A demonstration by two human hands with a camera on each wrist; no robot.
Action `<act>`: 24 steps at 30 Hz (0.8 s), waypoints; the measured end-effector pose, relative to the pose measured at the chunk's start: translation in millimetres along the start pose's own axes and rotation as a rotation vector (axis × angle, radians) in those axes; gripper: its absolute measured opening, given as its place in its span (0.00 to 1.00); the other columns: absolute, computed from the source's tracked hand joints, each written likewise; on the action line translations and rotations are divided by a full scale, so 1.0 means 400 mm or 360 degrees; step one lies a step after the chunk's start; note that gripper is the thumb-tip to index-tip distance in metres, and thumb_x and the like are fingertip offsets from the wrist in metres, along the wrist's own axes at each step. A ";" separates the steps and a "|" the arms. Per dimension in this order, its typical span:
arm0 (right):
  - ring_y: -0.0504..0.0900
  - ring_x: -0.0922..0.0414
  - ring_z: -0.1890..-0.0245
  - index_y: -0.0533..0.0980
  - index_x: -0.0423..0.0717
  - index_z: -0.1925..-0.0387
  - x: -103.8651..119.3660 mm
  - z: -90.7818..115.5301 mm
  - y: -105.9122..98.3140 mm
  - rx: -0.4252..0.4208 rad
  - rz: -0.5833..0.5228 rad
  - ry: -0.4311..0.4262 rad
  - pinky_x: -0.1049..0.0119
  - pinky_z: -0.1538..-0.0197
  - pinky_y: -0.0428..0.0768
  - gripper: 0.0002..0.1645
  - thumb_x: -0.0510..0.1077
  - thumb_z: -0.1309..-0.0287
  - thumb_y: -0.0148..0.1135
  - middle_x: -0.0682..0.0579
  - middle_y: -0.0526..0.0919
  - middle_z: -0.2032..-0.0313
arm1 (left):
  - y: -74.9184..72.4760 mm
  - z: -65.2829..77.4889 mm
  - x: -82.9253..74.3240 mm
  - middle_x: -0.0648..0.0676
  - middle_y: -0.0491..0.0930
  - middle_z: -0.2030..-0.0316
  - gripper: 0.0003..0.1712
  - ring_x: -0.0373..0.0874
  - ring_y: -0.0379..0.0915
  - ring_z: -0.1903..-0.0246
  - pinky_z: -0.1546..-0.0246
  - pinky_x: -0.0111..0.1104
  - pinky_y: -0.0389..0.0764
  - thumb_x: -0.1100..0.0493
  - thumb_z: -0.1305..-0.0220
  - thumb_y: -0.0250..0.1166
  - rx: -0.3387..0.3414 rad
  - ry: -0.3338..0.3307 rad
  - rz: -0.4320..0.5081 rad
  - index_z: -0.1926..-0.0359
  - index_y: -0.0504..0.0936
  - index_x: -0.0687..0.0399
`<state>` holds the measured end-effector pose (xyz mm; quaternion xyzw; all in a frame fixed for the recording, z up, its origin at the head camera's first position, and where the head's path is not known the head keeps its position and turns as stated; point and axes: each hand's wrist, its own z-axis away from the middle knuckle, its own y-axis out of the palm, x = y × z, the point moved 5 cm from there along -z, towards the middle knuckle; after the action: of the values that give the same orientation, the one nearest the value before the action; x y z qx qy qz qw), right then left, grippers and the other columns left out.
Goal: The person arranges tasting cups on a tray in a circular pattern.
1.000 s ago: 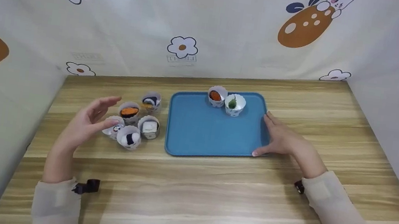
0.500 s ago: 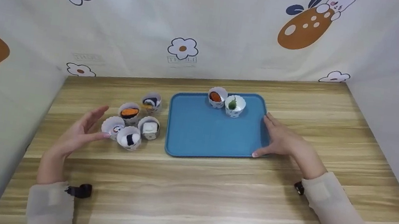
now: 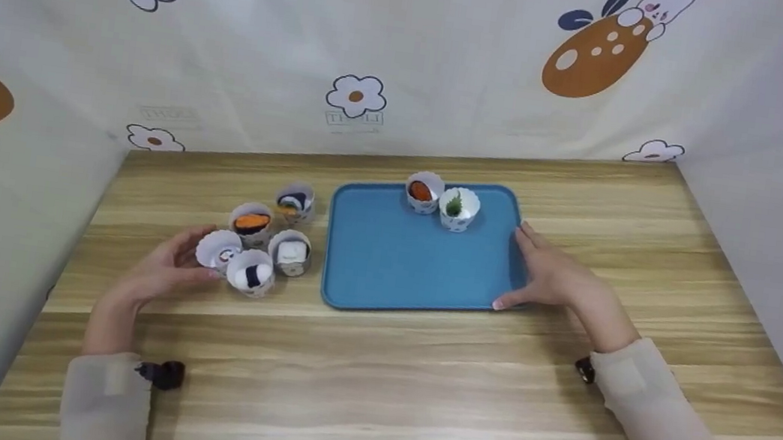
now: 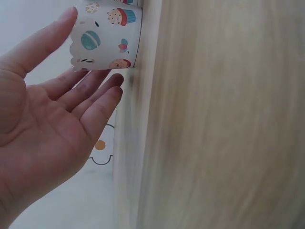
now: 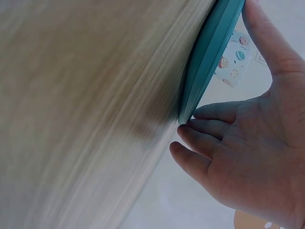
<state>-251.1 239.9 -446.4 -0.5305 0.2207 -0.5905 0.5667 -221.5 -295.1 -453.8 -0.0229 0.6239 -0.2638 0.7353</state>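
My left hand (image 3: 165, 270) is at the leftmost paper cup (image 3: 214, 248), thumb at its near side and fingers on the far side. In the left wrist view the fingers are spread around the printed paper cup (image 4: 105, 40), and the thumb tip meets its side; a firm grip is not visible. A small item with a dark and red mark sits inside. My right hand (image 3: 554, 275) rests along the right end of the blue tray (image 3: 400, 267), thumb at the near corner. The right wrist view has its extended fingers against the tray's rim (image 5: 209, 62).
Beside the left cup stand cups with a white-and-black piece (image 3: 251, 277), an orange-topped piece (image 3: 251, 226), a white block (image 3: 291, 256) and a dark-wrapped piece (image 3: 293, 205). Two cups, holding a red piece (image 3: 421, 192) and a green leaf (image 3: 455, 207), stand at the tray's back edge.
My left hand first drew back left from above the cups, then lowered and moved in around the leftmost cup. The right hand has stayed at the tray.
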 end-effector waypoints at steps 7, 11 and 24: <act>0.45 0.33 0.23 0.39 0.33 0.23 -0.001 0.000 0.002 0.0001 -0.0018 -0.0005 0.40 0.24 0.51 0.84 0.72 0.64 0.76 0.35 0.35 0.21 | 0.002 -0.003 -0.005 0.72 0.63 0.31 0.44 0.28 0.68 0.44 0.46 0.15 0.70 0.65 0.39 0.69 -0.0064 -0.0003 -0.0100 0.27 0.56 0.69; 0.44 0.34 0.23 0.39 0.33 0.23 -0.001 0.000 0.002 0.0007 -0.0015 0.0007 0.40 0.24 0.51 0.84 0.73 0.64 0.76 0.36 0.35 0.21 | 0.002 -0.006 -0.008 0.72 0.66 0.33 0.42 0.33 0.68 0.43 0.45 0.16 0.70 0.64 0.39 0.69 -0.0115 -0.0005 -0.0189 0.29 0.59 0.70; 0.41 0.34 0.22 0.41 0.33 0.23 0.000 0.000 0.001 0.0023 0.0102 0.0006 0.39 0.24 0.49 0.83 0.75 0.62 0.73 0.35 0.37 0.21 | -0.003 -0.003 -0.013 0.73 0.72 0.40 0.37 0.42 0.73 0.45 0.51 0.14 0.71 0.62 0.38 0.70 -0.0246 0.0008 -0.0309 0.34 0.65 0.75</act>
<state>-251.1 239.9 -446.9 -0.5179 0.2345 -0.5747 0.5887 -223.3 -293.5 -448.9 -0.1391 0.6390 -0.2850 0.7008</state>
